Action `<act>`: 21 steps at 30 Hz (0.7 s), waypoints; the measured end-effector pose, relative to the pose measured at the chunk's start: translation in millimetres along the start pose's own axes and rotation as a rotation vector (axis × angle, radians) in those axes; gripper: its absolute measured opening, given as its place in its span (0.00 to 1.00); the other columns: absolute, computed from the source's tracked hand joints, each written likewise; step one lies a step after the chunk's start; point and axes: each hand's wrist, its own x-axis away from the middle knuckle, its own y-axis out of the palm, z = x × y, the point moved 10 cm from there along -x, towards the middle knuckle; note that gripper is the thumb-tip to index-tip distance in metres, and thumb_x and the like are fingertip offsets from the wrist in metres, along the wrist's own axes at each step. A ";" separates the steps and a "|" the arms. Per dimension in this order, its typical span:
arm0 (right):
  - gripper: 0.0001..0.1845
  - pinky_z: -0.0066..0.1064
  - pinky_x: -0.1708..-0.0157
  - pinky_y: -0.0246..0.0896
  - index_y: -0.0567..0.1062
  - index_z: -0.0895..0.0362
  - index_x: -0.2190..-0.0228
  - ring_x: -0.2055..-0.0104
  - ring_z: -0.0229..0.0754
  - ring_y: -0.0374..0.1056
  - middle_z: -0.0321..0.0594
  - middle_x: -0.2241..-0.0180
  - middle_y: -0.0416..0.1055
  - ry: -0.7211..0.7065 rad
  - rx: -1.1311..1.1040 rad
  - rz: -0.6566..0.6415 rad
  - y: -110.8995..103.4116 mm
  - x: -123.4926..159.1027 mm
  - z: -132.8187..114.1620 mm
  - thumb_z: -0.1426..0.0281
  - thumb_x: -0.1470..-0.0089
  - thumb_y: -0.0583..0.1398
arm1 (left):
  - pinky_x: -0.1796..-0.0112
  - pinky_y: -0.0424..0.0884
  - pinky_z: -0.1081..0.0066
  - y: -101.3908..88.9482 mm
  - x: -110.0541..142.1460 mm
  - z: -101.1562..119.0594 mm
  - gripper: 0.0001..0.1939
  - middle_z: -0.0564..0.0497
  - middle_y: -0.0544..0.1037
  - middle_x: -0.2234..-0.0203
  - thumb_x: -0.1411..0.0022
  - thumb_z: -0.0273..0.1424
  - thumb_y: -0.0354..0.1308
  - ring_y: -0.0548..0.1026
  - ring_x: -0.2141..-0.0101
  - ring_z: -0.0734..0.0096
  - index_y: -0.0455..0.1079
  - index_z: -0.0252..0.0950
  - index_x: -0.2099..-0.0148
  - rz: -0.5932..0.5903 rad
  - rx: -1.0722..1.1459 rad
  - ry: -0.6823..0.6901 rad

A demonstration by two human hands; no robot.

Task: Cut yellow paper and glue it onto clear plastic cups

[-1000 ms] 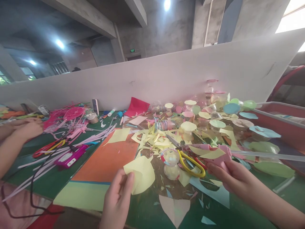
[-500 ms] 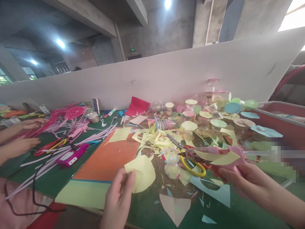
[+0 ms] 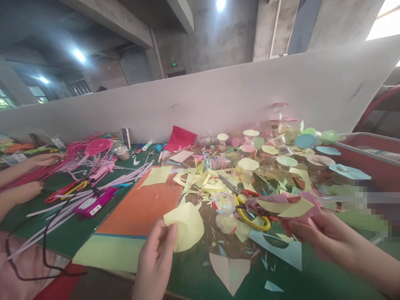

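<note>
Between the thumb and fingers of my left hand is a piece of pale yellow paper with a rounded outer edge. My right hand is wrapped round a pink hot glue gun, its dark nozzle pointing left. A translucent glue stick runs out of its back. A curved yellow paper scrap lies across the gun's side. Under the nozzle stand a clear plastic piece with a coloured rim and scissors with yellow-and-red handles.
Orange sheets and paper scraps cover the table. Paper-topped plastic pieces crowd the back right, beside a red bin. At left, a co-worker's hands are near pink strips and a purple power strip.
The glue gun's nozzle has shifted very slightly right and down. My left hand stays still with the yellow paper. The co-worker's hands have moved apart.
</note>
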 end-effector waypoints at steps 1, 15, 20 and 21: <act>0.26 0.27 0.80 0.48 0.63 0.54 0.81 0.79 0.36 0.50 0.30 0.82 0.55 0.022 0.000 -0.029 2.5 0.0 2.9 0.44 0.51 0.54 | 0.76 0.59 0.79 0.0 0.2 0.0 0.20 0.54 0.68 0.76 0.44 0.50 0.58 0.67 0.73 0.72 0.62 0.38 0.70 0.001 -0.003 -0.002; 0.27 0.27 0.80 0.45 0.68 0.55 0.80 0.79 0.36 0.49 0.29 0.82 0.52 0.072 -0.035 -0.044 5.8 4.2 -5.4 0.44 0.53 0.55 | 0.76 0.60 0.79 -0.4 -0.6 1.5 0.19 0.55 0.62 0.80 0.44 0.49 0.58 0.69 0.71 0.68 0.64 0.38 0.68 0.004 -0.010 0.012; 0.24 0.27 0.81 0.45 0.67 0.55 0.79 0.80 0.35 0.47 0.28 0.82 0.50 0.081 -0.055 -0.054 4.4 3.5 -3.7 0.47 0.52 0.55 | 0.77 0.59 0.79 -0.6 -0.3 2.4 0.21 0.55 0.66 0.78 0.44 0.50 0.58 0.65 0.75 0.74 0.60 0.38 0.72 0.011 -0.021 0.024; 0.24 0.27 0.81 0.45 0.67 0.55 0.79 0.80 0.35 0.47 0.28 0.82 0.50 0.081 -0.054 -0.069 4.9 2.5 -0.7 0.47 0.51 0.55 | 0.77 0.59 0.79 -1.0 -0.3 2.4 0.21 0.55 0.66 0.78 0.44 0.50 0.58 0.65 0.75 0.74 0.60 0.38 0.72 0.016 -0.021 0.024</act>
